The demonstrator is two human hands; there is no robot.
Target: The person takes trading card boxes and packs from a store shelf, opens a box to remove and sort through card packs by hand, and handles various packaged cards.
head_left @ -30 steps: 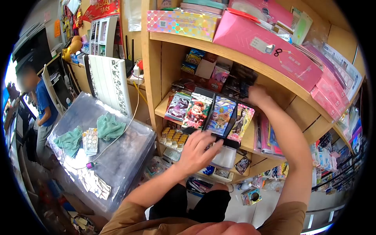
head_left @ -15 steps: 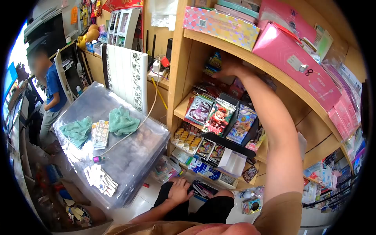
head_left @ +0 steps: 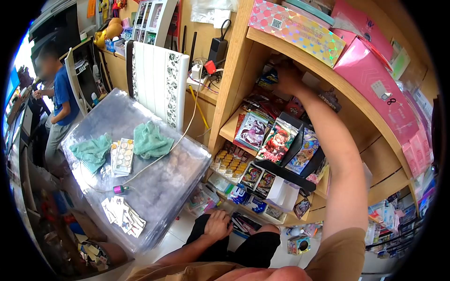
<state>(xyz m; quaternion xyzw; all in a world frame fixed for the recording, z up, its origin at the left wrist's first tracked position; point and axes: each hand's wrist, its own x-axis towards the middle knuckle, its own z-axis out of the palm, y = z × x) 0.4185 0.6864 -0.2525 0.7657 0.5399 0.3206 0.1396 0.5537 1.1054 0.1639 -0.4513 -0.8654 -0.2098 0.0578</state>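
Deep inside the shelf compartment, my right hand (head_left: 287, 77) is closed on a shiny blue-and-yellow packet (head_left: 268, 79); shadow hides part of the fingers. Just below it lie red foil packets (head_left: 263, 104). In front of those stand an illustrated pack with a purple-and-white picture (head_left: 253, 131), a red-and-green pack (head_left: 277, 140) and a blue pack (head_left: 303, 152), the last two in a black display box (head_left: 286, 174). My left hand (head_left: 218, 225) rests on my knee, fingers laid over the dark shorts, holding nothing.
Pink boxes (head_left: 370, 77) and a patterned box (head_left: 295, 30) sit on the shelf above my arm. A plastic-covered table (head_left: 159, 196) at left bears green cloths (head_left: 152, 140), cards (head_left: 123, 215) and a cable. A person in blue (head_left: 65, 96) stands beyond it.
The view has shifted, so the shelf appears farther right. My right hand is still at the blue-and-yellow packet, which now looks tipped flatter. My left hand has stayed on my knee.
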